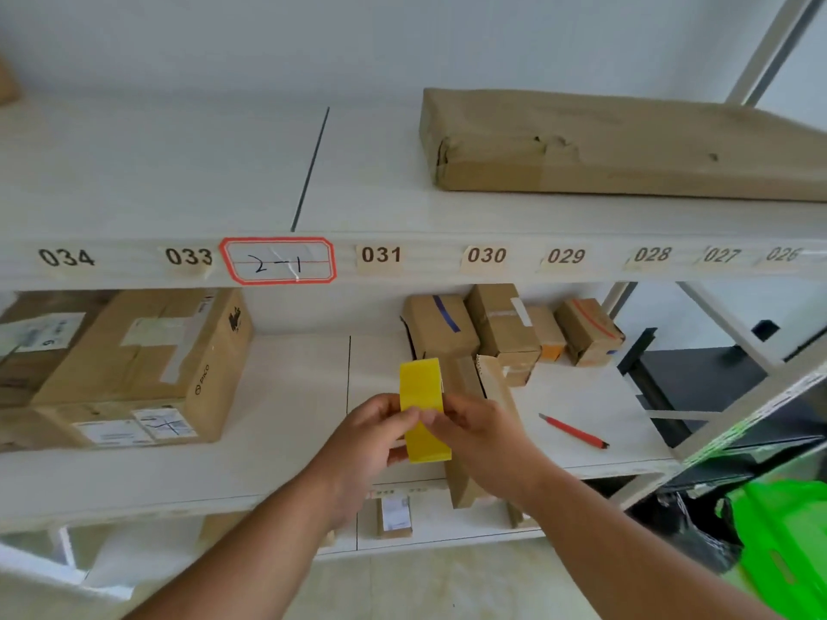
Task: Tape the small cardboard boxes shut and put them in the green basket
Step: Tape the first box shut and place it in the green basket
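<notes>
Yellow, glossy tape (pixel 423 409) stood pinched between the left hand (pixel 373 434) and right hand (pixel 481 434), each gripping it above the white shelf (pixel 286 409). Small cardboard boxes (pixel 505 331) crowded at one o'clock, one open-flapped box (pixel 470 382) just behind the tape. At three o'clock lay a red knife (pixel 575 431); the green basket (pixel 787 543) sat at five o'clock.

Head-worn camera faces forward and down, close to the white shelves (pixel 286 396).

Red pen (pixel 573 431) on shelf (pixel 277 440); flat parcel (pixel 626 145) above.
</notes>
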Motion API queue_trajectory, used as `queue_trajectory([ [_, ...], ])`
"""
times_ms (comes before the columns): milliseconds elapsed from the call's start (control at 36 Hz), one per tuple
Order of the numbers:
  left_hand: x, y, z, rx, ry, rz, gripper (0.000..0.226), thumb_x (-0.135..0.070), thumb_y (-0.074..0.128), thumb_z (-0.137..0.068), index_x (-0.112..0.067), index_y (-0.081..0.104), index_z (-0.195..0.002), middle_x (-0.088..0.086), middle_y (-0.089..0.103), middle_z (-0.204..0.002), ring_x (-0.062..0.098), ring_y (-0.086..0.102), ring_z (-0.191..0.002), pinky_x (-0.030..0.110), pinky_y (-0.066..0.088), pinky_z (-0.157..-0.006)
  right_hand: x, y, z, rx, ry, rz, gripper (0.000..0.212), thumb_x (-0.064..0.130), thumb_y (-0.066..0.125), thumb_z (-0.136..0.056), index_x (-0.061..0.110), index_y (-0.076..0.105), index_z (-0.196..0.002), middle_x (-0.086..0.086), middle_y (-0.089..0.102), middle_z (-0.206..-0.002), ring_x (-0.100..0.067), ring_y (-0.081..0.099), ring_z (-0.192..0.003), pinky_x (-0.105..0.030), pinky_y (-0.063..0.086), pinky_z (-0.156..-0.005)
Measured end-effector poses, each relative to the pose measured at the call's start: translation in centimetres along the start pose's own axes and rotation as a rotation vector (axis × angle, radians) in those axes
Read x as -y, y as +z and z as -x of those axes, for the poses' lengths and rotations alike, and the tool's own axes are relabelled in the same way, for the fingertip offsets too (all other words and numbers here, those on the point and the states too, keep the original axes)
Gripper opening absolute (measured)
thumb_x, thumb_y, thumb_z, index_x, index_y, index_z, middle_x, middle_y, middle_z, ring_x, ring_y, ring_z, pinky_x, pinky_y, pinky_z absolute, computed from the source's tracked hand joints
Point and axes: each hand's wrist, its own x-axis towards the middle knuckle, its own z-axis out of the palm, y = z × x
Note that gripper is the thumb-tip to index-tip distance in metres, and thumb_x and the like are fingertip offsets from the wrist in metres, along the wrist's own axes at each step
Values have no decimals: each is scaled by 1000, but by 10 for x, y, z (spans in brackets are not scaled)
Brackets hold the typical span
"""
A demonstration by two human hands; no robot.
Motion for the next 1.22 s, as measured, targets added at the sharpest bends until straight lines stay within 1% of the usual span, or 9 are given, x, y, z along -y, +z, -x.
queue_trajectory([
  [83,-2,-1,-5,-124,158,-364,34,-36,71,-90,-24,57,-118,2,63,-122,15,64,-108,37,53,-99,-4,-6,6,-15,3,44,47,59,54,-93,15,68,-98,-15,67,-91,-23,57,-73,-47,49,-70],
  [167,-12,2,-8,-93,396,-782,67,-36,66,-94,-34,30,-151,-18,32,-149,1,36,-136,27,35,-113,-8,-15,9,-20,-3,159,55,68,51,-87,13,60,-89,-14,61,-80,-19,53,-66,-47,47,-65],
  [278,-26,17,-11,1,505,-1039,58,-26,51,-101,-34,31,-155,-17,28,-159,1,25,-145,21,23,-117,-8,-27,12,-22,21,257,42,57,52,-94,17,57,-84,-14,62,-82,-22,55,-62,-47,51,-56],
  [444,-27,38,-11,-94,718,-1126,38,-18,54,-100,-23,57,-138,-12,51,-136,5,42,-127,16,34,-104,-7,-41,16,-53,-3,338,36,51,50,-101,23,51,-79,1,55,-75,-11,49,-62,-25,41,-54],
  [639,-39,47,-28,-66,494,-882,23,-19,66,-95,-27,61,-115,-12,56,-94,3,54,-79,10,41,-69,-8,-49,20,-85,9,335,32,47,51,-102,26,49,-77,2,55,-75,-12,49,-61,-24,41,-50],
  [889,-39,47,-22,-121,770,-1200,12,-29,51,-102,-29,54,-91,-13,51,-93,7,47,-89,26,44,-75,-3,-53,25,-110,48,134,34,39,57,-100,17,47,-76,3,41,-69,-10,37,-58,-29,33,-57],
  [1056,-46,56,-20,-167,765,-1241,15,-32,42,-105,-27,56,-100,-13,59,-91,8,52,-79,25,42,-65,0,-32,35,-160,159,-231,31,52,62,-95,24,56,-109,-9,70,-104,-16,75,-83,-38,63,-77],
  [1139,-54,56,-20,-148,759,-1268,12,-34,41,-105,-32,50,-97,-15,60,-88,9,54,-74,26,38,-60,0,-32,37,-202,152,-223,31,49,59,-98,20,56,-108,-9,70,-97,-5,72,-66,-25,61,-61],
  [1222,-67,62,-16,-157,837,-1213,10,-33,46,-104,-31,53,-97,-13,65,-86,10,59,-72,30,47,-61,-5,-38,38,-277,201,-197,48,61,56,-95,15,57,-106,-12,74,-79,-16,70,-55,-42,63,-61],
])
